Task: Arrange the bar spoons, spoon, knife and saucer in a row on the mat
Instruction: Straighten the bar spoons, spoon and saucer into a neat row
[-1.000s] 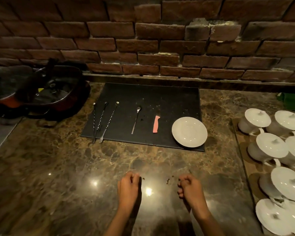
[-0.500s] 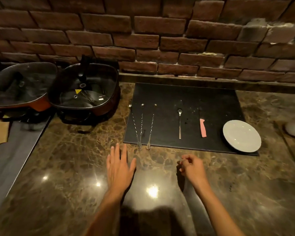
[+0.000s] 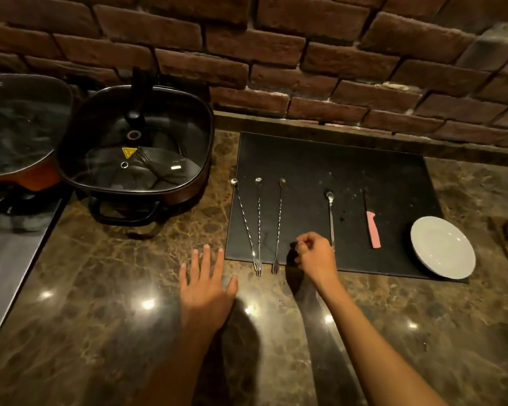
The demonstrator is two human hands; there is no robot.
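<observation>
Steel bar spoons (image 3: 258, 227), three of them, lie at the left side of the black mat (image 3: 320, 159), roughly parallel; forked ends overhang the mat's near edge, and the two leftmost converge and appear to touch there. Right of them, in order: spoon (image 3: 330, 218), pink-handled knife (image 3: 372, 227), white saucer (image 3: 442, 247) at the mat's lower right corner, its rim slightly over the edge. Row reads complete from left to right.

Change over the last second: both hands were resting on the bench (image 3: 100, 288) near the bottom of the frame, well short of the mat. Now the right hand (image 3: 316, 254) has reached up onto the mat's near edge, between the third bar spoon and the spoon, just beside the spoon's handle end. Fingers curled, thumb and forefinger pinched; whether the grip holds anything, cannot tell. Left hand (image 3: 207, 285) has gone from loosely closed to flat with fingers spread, released, hovering or resting on the bench just left of the mat, empty. Items themselves have not shifted.

Judgement: placement is done; the reach looks like a fine adjustment, possibly straightening the bar spoons or the spoon.

Upper left of frame: lidded electric pan (image 3: 135, 145), uninvolved. Brick wall (image 3: 276, 54) behind.
</observation>
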